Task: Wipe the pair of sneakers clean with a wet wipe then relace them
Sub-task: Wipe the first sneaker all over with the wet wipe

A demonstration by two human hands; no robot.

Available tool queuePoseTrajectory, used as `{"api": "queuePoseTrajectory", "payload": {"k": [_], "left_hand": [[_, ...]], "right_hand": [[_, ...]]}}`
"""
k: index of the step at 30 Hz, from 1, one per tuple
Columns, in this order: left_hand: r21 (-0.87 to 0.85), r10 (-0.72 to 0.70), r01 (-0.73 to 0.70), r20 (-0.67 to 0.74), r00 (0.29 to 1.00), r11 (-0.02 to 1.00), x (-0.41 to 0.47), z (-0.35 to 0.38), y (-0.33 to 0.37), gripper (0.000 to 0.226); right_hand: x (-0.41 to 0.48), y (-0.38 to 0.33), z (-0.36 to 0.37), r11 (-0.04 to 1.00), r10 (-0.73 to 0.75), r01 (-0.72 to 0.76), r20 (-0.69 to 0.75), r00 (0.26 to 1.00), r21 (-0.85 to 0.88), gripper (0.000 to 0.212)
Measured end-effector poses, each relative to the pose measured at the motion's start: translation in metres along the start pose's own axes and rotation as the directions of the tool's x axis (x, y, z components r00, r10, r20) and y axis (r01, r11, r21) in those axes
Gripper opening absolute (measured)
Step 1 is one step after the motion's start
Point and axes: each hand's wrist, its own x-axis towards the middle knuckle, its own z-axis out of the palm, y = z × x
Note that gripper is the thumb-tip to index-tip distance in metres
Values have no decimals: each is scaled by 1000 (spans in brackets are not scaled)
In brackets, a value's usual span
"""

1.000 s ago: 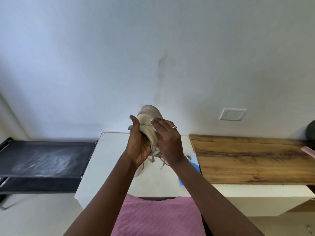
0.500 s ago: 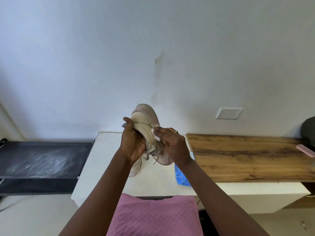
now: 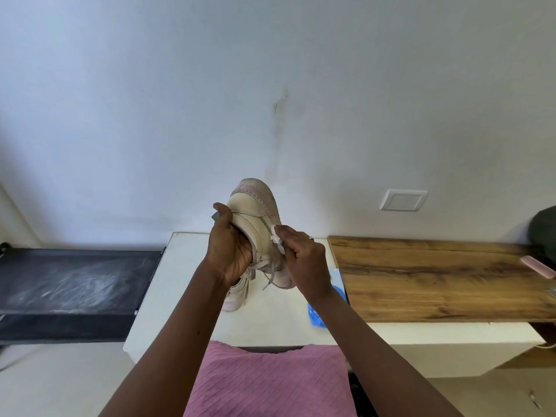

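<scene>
Sneaker (image 3: 255,218): cream leather with pink trim, frame centre, above white table (image 3: 186,266), long axis near upright.
Left hand (image 3: 230,251): grips its left side.
Right hand (image 3: 304,260): pinches white wet wipe (image 3: 276,236) against its right side.

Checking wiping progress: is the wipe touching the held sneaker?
Touching. The head view shows the wipe, pinched in the right hand, pressed against the sneaker, no gap between them.
</scene>
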Motion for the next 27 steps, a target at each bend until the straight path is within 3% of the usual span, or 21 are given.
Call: {"api": "queuePoseTrajectory", "payload": {"k": [4, 12, 21, 24, 27], "left_hand": [[86, -50, 50, -2, 999, 995, -2, -2, -6, 83], [85, -51, 50, 18, 999, 995, -1, -1, -8, 83], [65, -5, 6, -16, 1000, 998, 1, -10, -13, 81], [52, -3, 4, -4, 1000, 999, 1, -8, -14, 81], [39, -33, 32, 34, 999, 999, -3, -2, -15, 95]], "right_hand": [[8, 0, 2, 995, 12, -7, 55, 998, -100, 37], [21, -16, -1, 998, -34, 26, -150, 988, -55, 22], [-8, 7, 1, 998, 32, -28, 65, 997, -52, 33], [-5, 0, -2, 997, -23, 24, 15, 1000, -77, 21], [14, -15, -6, 989, -128, 126, -19, 992, -74, 28]]}}
